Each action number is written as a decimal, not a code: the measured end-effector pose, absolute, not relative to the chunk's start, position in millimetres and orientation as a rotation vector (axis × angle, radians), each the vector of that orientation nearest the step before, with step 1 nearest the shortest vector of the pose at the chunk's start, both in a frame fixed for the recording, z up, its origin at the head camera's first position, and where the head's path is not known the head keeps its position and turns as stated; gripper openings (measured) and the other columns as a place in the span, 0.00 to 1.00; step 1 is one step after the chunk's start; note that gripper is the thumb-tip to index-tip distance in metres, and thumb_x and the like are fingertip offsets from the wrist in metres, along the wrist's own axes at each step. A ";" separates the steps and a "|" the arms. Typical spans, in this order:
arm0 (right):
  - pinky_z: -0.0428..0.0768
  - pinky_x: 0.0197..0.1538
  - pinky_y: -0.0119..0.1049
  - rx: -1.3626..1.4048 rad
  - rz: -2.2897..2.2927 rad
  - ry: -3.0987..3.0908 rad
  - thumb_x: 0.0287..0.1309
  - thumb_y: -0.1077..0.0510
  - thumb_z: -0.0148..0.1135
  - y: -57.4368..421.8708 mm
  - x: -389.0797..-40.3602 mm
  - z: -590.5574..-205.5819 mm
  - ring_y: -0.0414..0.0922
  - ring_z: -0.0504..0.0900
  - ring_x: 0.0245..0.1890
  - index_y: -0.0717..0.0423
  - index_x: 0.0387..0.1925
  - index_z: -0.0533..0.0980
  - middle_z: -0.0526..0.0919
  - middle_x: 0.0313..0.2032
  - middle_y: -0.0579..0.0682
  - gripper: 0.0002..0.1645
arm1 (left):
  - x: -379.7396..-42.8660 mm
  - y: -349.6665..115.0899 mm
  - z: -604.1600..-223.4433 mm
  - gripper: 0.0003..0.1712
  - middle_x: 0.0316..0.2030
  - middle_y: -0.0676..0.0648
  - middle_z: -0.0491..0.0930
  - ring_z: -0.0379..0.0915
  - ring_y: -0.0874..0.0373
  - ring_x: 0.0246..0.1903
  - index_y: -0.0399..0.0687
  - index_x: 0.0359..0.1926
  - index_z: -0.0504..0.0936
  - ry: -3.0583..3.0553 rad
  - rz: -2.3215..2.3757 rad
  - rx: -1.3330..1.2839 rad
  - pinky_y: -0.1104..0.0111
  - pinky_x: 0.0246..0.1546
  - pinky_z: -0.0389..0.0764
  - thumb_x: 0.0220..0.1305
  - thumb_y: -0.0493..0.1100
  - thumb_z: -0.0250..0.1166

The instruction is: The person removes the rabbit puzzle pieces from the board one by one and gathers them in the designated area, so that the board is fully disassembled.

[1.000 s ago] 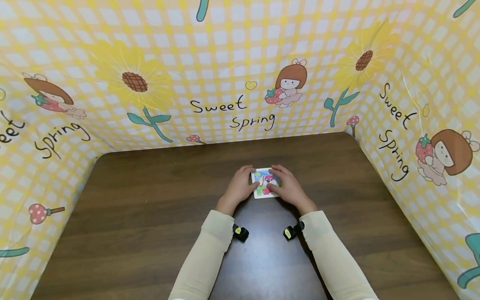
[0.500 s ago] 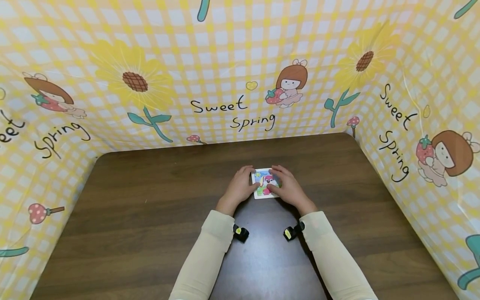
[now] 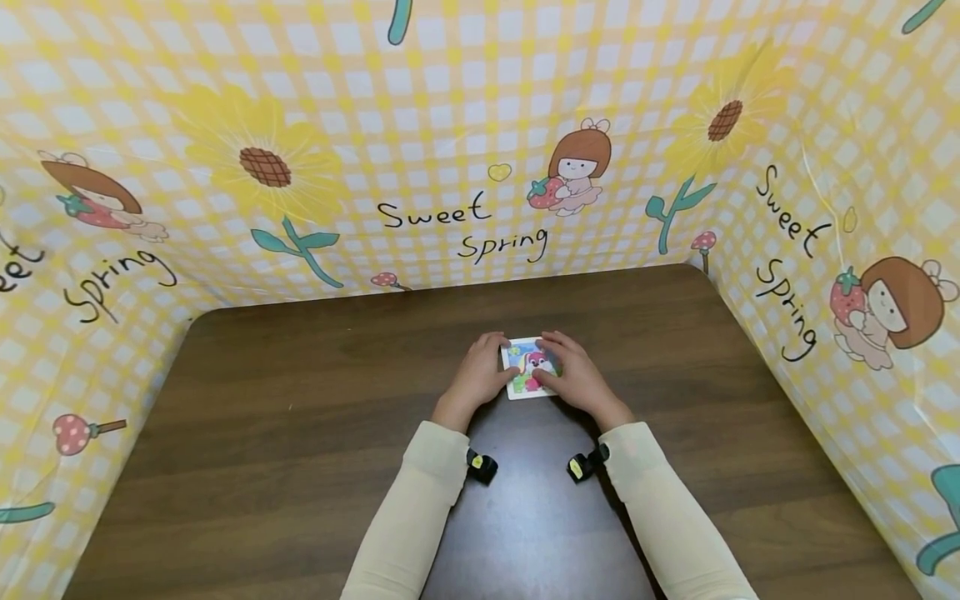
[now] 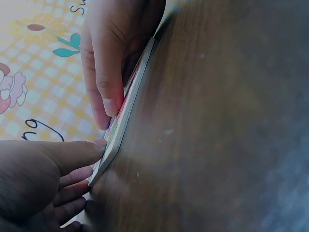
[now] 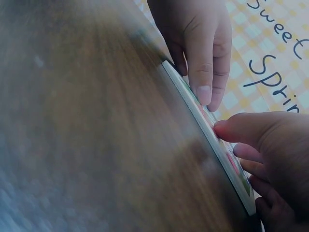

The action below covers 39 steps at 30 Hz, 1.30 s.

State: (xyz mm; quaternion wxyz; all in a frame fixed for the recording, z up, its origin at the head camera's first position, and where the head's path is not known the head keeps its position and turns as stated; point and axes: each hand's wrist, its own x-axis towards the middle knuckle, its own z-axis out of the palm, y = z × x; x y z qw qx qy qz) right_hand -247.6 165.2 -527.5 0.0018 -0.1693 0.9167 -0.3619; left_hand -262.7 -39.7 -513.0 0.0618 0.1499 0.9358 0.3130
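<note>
A small square picture board [image 3: 529,360], white-bordered with a pink cartoon dog on its face, lies flat on the table. My left hand [image 3: 476,377] holds its left side, fingers along the edge and thumb on the picture. From the right, my right hand [image 3: 582,377] holds it the same way, its thumb over the lower middle and its fingers covering the upper right corner. In the left wrist view the board's pale thick edge [image 4: 126,110] shows against the tabletop. Both thumbs reach onto the printed face in the right wrist view, where the board [image 5: 205,128] runs diagonally.
The brown wood-grain table [image 3: 300,442] spreads out around the hands. A yellow-and-white checked cloth [image 3: 450,108] with flowers and cartoon figures walls in its back and sides. Each cuff has a small black camera [image 3: 482,467] strapped at the wrist.
The head view has shifted very slightly. Both hands and the picture board keep the same position.
</note>
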 end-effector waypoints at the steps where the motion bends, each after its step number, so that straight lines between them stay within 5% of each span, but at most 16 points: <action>1: 0.60 0.68 0.55 -0.535 -1.136 2.878 0.61 0.50 0.66 165.2 -247.8 -527.5 0.54 0.55 0.72 0.59 0.66 0.69 0.63 0.70 0.55 0.35 | -262.8 -39.5 -512.6 0.28 0.67 0.42 0.64 0.60 0.47 0.66 0.42 0.61 0.72 2.831 0.949 0.451 0.56 0.65 0.63 0.64 0.48 0.67; 10: 0.59 0.68 0.55 -0.515 -1.136 2.868 0.62 0.50 0.65 166.9 -248.5 -530.1 0.54 0.53 0.72 0.58 0.66 0.69 0.63 0.70 0.54 0.35 | -262.8 -36.9 -513.1 0.24 0.67 0.43 0.63 0.60 0.46 0.66 0.43 0.56 0.74 2.822 0.947 0.420 0.54 0.64 0.64 0.64 0.49 0.67; 39: 0.60 0.68 0.55 -0.570 -1.142 2.894 0.61 0.50 0.66 166.7 -247.7 -530.1 0.55 0.55 0.71 0.60 0.66 0.69 0.64 0.69 0.55 0.35 | -263.9 -34.5 -507.7 0.29 0.65 0.42 0.67 0.63 0.48 0.64 0.43 0.60 0.73 2.872 0.798 0.387 0.54 0.61 0.69 0.62 0.51 0.68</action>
